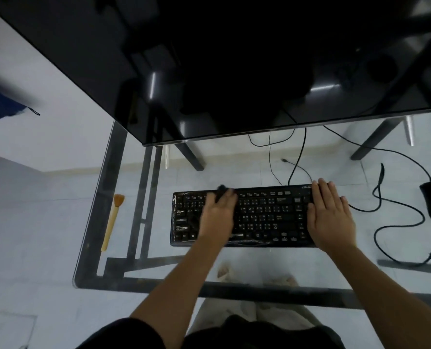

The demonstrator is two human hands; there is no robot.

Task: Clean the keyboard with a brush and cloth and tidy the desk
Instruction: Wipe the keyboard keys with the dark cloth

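Glass desk [159, 263]: left hand [218, 215] grips cloth [222, 191] on keyboard [267, 215], right hand [329, 217] flat on its end.

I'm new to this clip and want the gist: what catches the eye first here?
Two hands on the black keyboard mid-desk: the left hand holds a dark cloth on its keys, the right hand lies flat on its right end. A wooden brush lies apart at the glass desk's left, before a dark monitor.
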